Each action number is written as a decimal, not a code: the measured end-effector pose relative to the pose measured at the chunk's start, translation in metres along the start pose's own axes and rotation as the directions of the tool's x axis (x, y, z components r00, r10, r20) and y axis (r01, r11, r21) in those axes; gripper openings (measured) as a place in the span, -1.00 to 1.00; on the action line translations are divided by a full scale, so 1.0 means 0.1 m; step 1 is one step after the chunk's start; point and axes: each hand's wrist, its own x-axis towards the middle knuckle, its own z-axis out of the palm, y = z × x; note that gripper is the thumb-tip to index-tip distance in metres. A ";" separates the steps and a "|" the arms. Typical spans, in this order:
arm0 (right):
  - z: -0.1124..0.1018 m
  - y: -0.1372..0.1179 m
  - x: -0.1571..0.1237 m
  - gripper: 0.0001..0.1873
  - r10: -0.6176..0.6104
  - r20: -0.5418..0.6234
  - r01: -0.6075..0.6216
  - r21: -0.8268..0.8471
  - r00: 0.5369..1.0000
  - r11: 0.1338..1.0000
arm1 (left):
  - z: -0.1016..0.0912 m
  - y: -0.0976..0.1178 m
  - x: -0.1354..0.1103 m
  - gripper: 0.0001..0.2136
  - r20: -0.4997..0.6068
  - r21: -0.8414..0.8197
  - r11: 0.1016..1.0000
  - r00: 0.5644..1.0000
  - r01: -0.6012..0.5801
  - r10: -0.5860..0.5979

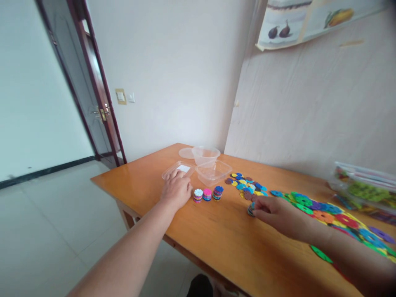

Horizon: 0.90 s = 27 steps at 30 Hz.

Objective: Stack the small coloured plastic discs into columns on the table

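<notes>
Stack of small discs [251, 210] is at the fingertips of our right hand [280, 212], which pinches it close to the surface [235, 235]; whether its axis is upright, we cannot tell. From this hand, three standing stacks [207, 195] lie to the left, nearer to our left hand [176, 189], and loose discs [247, 186] lie just beyond. Our left hand rests at a clear lid [173, 166]; its grip we cannot tell.
</notes>
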 end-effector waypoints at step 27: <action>0.29 -0.03 -0.60 -0.83 -0.055 -0.095 0.051 -0.042 0.994 0.998 | -0.09 -0.06 -0.01 -0.69 -0.114 0.121 0.982 0.985 0.145 -0.131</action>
